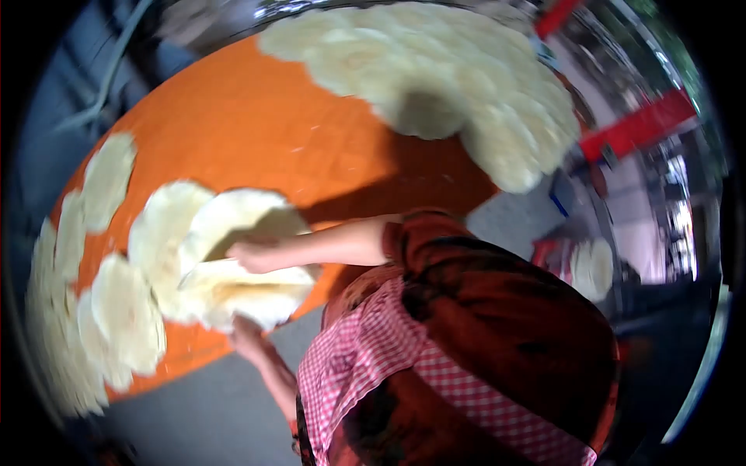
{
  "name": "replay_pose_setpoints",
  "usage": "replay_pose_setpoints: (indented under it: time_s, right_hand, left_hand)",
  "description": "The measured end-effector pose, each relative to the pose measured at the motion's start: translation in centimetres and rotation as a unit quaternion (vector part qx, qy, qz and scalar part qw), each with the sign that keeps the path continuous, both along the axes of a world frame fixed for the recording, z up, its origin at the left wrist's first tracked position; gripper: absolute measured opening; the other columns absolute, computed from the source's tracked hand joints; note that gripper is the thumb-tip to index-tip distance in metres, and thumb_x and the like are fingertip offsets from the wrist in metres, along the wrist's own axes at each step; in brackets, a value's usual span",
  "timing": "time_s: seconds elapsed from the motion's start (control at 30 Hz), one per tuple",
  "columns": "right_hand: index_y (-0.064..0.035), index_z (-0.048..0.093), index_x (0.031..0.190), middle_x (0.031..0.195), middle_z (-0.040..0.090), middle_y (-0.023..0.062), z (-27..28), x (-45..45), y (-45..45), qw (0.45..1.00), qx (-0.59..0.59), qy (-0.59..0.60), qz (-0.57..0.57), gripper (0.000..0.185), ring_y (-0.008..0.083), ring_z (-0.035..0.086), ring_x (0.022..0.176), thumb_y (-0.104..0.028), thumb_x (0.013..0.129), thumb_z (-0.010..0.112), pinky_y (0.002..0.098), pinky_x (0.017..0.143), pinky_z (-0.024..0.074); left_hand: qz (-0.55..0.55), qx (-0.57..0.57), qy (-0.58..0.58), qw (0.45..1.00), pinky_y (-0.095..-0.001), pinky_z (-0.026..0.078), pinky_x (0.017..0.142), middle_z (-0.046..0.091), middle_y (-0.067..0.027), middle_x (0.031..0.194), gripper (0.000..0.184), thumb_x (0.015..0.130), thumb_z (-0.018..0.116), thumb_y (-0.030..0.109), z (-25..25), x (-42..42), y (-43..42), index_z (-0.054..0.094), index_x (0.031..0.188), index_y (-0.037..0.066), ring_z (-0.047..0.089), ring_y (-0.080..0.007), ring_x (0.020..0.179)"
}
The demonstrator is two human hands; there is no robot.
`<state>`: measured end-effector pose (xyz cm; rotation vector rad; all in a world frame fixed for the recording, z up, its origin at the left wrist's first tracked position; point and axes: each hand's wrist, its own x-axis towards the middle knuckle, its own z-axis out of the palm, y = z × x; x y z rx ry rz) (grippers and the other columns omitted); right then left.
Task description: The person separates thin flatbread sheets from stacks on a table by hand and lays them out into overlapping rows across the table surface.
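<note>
A pale, thin round flatbread (260,299) is between my two hands at the near edge of an orange cloth (225,124). It looks partly lifted and creased across the middle. My right hand (252,255) is closed at its far edge, the fingers curled. At the near edge my left hand (246,335) pinches the rim, its fingers slightly blurred. Under and beside this piece lie another flatbread (256,210), with the shadow of my arm on it, and a further one (167,233) to its left.
Many overlapping flatbreads (458,70) cover the far right part of the cloth. More flatbreads (124,311) lie along the left edge. Grey floor (202,404) borders the cloth. A red bar (641,124) and a pale round stack (592,268) stand at the right.
</note>
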<state>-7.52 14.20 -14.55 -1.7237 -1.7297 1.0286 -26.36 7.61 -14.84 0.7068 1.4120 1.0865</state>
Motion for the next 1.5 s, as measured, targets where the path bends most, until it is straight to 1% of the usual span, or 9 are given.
replay_pose_setpoints:
  time_s: [0.3, 0.43, 0.53, 0.6, 0.9, 1.03, 1.13, 1.2, 1.5]
  right_hand:
    - [0.003, 0.066, 0.098, 0.083, 0.066, 0.0054, 3.2, 23.5, -7.8, 0.913, 0.14, 0.324, -0.204, 0.021, 0.0133, 0.061, 0.074, -0.007, 0.082, 0.057, 0.0314, 0.067, 0.0508]
    - [0.0005, 0.065, 0.103, 0.087, 0.069, 0.0113, -1.5, 31.7, -16.7, 0.937, -0.013, 0.028, -0.348, 0.023, 0.0186, 0.067, 0.08, -0.002, 0.084, 0.054, 0.0338, 0.072, 0.0522]
    - [-0.0062, 0.069, 0.095, 0.084, 0.068, 0.0169, -5.2, 32.6, -18.8, 0.904, 0.073, 0.123, -0.403, 0.021, 0.031, 0.066, 0.077, -0.009, 0.08, 0.053, 0.0402, 0.071, 0.052]
    - [-0.0064, 0.067, 0.092, 0.088, 0.067, 0.0171, -0.2, 30.5, -19.3, 0.926, 0.079, -0.063, -0.364, 0.017, 0.0319, 0.065, 0.083, -0.01, 0.081, 0.054, 0.043, 0.074, 0.0499]
    - [0.0038, 0.064, 0.101, 0.089, 0.068, 0.0089, 16.9, 44.1, -27.9, 0.954, 0.097, 0.133, -0.251, 0.025, 0.0165, 0.063, 0.082, -0.006, 0.078, 0.065, 0.0324, 0.073, 0.0502]
    - [-0.0008, 0.062, 0.103, 0.095, 0.066, 0.0153, 12.4, 53.9, -28.5, 0.924, 0.013, -0.286, -0.254, 0.024, 0.0225, 0.062, 0.089, -0.011, 0.081, 0.06, 0.0358, 0.076, 0.0474]
    - [-0.005, 0.061, 0.109, 0.098, 0.065, 0.0172, 10.0, 50.2, -28.2, 0.842, 0.137, -0.401, -0.335, 0.028, 0.0252, 0.062, 0.092, -0.013, 0.082, 0.06, 0.037, 0.077, 0.0475]
    - [-0.0064, 0.061, 0.11, 0.098, 0.065, 0.0156, 7.2, 46.0, -26.4, 0.908, 0.131, -0.161, -0.364, 0.029, 0.0252, 0.063, 0.092, -0.013, 0.081, 0.063, 0.0376, 0.078, 0.0484]
    - [-0.0034, 0.061, 0.103, 0.099, 0.066, 0.0117, 8.0, 21.3, -13.2, 0.974, 0.151, -0.004, -0.168, 0.024, 0.0243, 0.064, 0.087, -0.012, 0.082, 0.067, 0.0351, 0.077, 0.0501]
  left_hand:
    - [-0.006, -0.1, -0.045, 0.994, -0.0352, 0.048, 0.09, 0.058, -0.0163, 0.111, 0.036, 0.088, 0.053, 0.012, -5.4, -13.9, 5.9, 0.051, 0.114, -0.012, 0.058, -0.0246, 0.102]
    - [-0.023, -0.065, 0.014, 0.998, -0.0341, 0.049, 0.084, 0.06, -0.0148, 0.104, 0.037, 0.086, 0.056, 0.017, -8.5, -18.3, 6.7, 0.053, 0.113, -0.01, 0.059, -0.0221, 0.095]
    - [-0.097, -0.03, -0.044, 0.994, -0.0377, 0.049, 0.087, 0.058, -0.0171, 0.114, 0.045, 0.087, 0.056, 0.02, -0.9, -13.0, 3.3, 0.05, 0.122, -0.008, 0.057, -0.0263, 0.103]
    - [-0.182, -0.058, -0.084, 0.978, -0.048, 0.043, 0.099, 0.051, -0.0194, 0.128, 0.049, 0.089, 0.048, 0.019, 0.0, -10.7, 3.0, 0.044, 0.129, -0.008, 0.049, -0.032, 0.12]
    - [-0.088, -0.084, -0.044, 0.992, -0.0497, 0.046, 0.094, 0.054, -0.0162, 0.123, 0.05, 0.082, 0.054, 0.017, 0.0, -10.1, 2.7, 0.046, 0.128, -0.002, 0.052, -0.0328, 0.114]
    - [-0.15, -0.039, -0.069, 0.985, -0.0512, 0.042, 0.097, 0.053, -0.0154, 0.124, 0.05, 0.082, 0.055, 0.017, -1.0, -10.5, 3.2, 0.046, 0.127, -0.002, 0.049, -0.0327, 0.117]
    - [-0.186, -0.025, -0.075, 0.979, -0.049, 0.043, 0.096, 0.053, -0.015, 0.125, 0.05, 0.084, 0.054, 0.02, -0.6, -10.4, 3.5, 0.045, 0.129, -0.002, 0.05, -0.0317, 0.116]
    - [-0.199, -0.017, -0.089, 0.976, -0.0473, 0.044, 0.096, 0.052, -0.015, 0.127, 0.051, 0.087, 0.052, 0.023, -0.3, -9.7, 4.2, 0.043, 0.13, -0.001, 0.051, -0.0308, 0.116]
    - [-0.145, 0.1, -0.115, 0.978, -0.0388, 0.042, 0.099, 0.051, -0.0138, 0.128, 0.044, 0.091, 0.051, 0.017, 13.3, -1.7, 14.2, 0.042, 0.131, 0.002, 0.049, -0.0241, 0.119]
